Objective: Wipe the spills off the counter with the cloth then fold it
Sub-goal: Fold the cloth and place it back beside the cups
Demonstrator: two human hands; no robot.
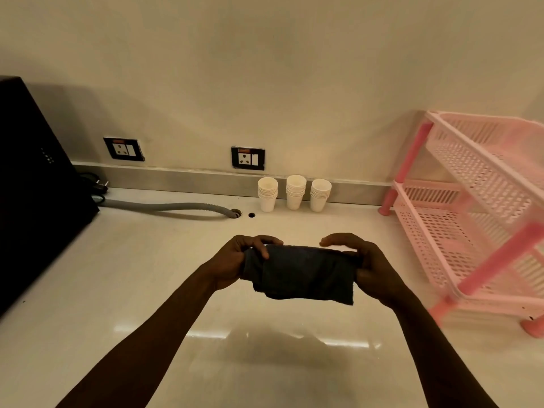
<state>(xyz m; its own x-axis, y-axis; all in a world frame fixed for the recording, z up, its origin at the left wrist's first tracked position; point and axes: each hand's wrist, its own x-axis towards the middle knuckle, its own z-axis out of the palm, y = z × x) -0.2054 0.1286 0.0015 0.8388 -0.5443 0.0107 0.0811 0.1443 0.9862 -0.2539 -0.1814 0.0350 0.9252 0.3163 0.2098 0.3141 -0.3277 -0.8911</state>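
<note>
Head view: both hands' (235, 262) (374, 269) closed grip on folded cloth (303, 273).

Pink plastic rack (482, 207), right of the paper cup stacks (295, 195): blurred, far side cut off by frame edge. Black appliance (32, 184), left of the cups: cropped at left edge, type unclear. Dark cloth (303, 273), in front of the cups: ends hidden inside left hand (235, 262) and right hand (369, 269); fold layers unreadable.
</note>
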